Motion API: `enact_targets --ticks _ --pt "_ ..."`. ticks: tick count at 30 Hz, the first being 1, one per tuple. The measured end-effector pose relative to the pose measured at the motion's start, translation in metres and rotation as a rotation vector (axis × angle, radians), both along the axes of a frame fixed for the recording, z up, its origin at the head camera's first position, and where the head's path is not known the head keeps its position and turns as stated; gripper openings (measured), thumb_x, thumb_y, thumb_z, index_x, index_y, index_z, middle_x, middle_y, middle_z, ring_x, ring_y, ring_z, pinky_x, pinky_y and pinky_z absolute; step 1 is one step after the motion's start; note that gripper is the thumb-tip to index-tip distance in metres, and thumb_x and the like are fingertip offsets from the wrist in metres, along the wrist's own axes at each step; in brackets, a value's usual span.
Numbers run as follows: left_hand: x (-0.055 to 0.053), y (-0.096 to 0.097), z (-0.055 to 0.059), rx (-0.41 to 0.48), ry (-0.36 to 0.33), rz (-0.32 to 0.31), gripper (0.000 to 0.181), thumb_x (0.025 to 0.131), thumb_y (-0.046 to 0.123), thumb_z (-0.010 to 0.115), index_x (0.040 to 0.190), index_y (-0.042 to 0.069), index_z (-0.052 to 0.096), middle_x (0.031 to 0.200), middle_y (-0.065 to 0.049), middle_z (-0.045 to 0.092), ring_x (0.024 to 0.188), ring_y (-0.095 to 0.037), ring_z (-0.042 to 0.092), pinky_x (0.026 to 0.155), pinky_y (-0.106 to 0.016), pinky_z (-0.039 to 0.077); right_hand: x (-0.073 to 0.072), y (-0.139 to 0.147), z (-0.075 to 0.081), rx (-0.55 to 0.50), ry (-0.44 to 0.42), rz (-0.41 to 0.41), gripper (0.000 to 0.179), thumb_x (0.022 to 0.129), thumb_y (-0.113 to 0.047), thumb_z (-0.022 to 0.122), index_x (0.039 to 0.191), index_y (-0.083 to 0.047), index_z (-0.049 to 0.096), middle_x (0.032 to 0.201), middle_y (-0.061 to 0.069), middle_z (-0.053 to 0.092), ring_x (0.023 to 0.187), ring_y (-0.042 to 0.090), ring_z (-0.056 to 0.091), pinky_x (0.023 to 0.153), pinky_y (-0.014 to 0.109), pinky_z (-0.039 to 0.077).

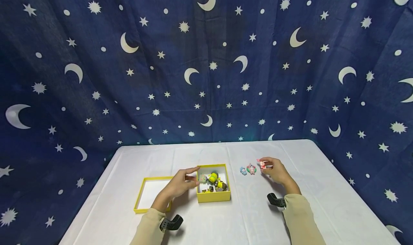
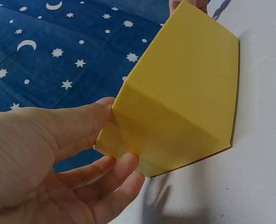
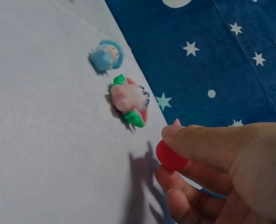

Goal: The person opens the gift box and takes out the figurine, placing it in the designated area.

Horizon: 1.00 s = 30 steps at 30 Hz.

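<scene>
My left hand (image 1: pixel 180 183) touches the left wall of a yellow box (image 1: pixel 214 197). In the left wrist view its thumb lies at the rim and its fingertips rest against the wall (image 2: pixel 147 135). Inside the box sit several small yellow-and-black toy figurines (image 1: pixel 213 178) and a pale one (image 1: pixel 203 179). My right hand (image 1: pixel 275 169) pinches a small pink-and-red figurine (image 1: pixel 262 164) between thumb and fingers. Only its round red part (image 3: pixel 171 156) and a pink tip show in the right wrist view. Left of that hand, a pink figurine with green parts (image 3: pixel 130 99) stands beside a light blue figurine (image 3: pixel 105 57).
The yellow-edged box lid (image 1: pixel 142 196) lies inside up, left of the box and partly behind my left forearm. A white cloth covers the table (image 1: pixel 206 227). Behind its far edge hangs a dark blue curtain (image 1: pixel 206 94) with moons and stars.
</scene>
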State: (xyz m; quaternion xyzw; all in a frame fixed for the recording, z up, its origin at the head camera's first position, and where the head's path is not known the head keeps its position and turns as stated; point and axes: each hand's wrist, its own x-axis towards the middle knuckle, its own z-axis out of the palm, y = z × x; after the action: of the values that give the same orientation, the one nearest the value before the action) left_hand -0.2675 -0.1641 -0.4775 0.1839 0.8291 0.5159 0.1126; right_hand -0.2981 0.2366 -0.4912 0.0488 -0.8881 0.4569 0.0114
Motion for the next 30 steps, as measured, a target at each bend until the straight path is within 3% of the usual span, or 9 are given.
enact_targets --ticks 6,18,25,30 --pt "-0.0009 0.0009 -0.0013 0.01 0.011 -0.011 0.058 0.09 0.018 0.068 0.143 0.013 0.048 0.152 -0.014 0.043 0.118 -0.03 0.061 0.095 -0.038 0.051 -0.0015 0.0004 -0.0024 0.058 0.024 -0.017 0.042 0.081 0.004 0.067 0.123 0.004 0.06 0.12 0.031 0.062 0.11 0.043 0.062 0.084 0.041 0.054" --pt "-0.0003 -0.0006 -0.0001 -0.003 0.007 0.0 0.057 0.09 0.018 0.068 0.144 0.015 0.048 0.152 -0.01 0.044 0.117 -0.028 0.061 0.095 -0.04 0.05 -0.0029 0.0031 -0.0044 0.105 0.026 -0.041 0.041 0.08 0.001 0.069 0.121 0.002 0.062 0.119 0.03 0.062 0.112 0.046 0.058 0.093 0.054 0.048" --pt "-0.0014 0.0004 -0.0017 0.001 0.014 -0.003 0.057 0.09 0.018 0.068 0.143 0.014 0.048 0.152 -0.011 0.044 0.118 -0.029 0.061 0.095 -0.036 0.05 -0.0048 0.0044 -0.0066 0.121 0.002 -0.063 0.041 0.08 0.0 0.071 0.12 0.001 0.064 0.116 0.027 0.064 0.093 0.029 0.064 0.081 0.039 0.051" --pt "-0.0018 0.0005 -0.002 0.003 0.018 -0.006 0.057 0.09 0.015 0.067 0.144 0.012 0.047 0.152 -0.012 0.044 0.118 -0.03 0.061 0.092 -0.032 0.05 -0.004 0.0032 -0.0062 0.142 -0.013 -0.067 0.041 0.081 -0.002 0.07 0.122 0.001 0.063 0.119 0.029 0.063 0.097 0.033 0.063 0.085 0.046 0.05"
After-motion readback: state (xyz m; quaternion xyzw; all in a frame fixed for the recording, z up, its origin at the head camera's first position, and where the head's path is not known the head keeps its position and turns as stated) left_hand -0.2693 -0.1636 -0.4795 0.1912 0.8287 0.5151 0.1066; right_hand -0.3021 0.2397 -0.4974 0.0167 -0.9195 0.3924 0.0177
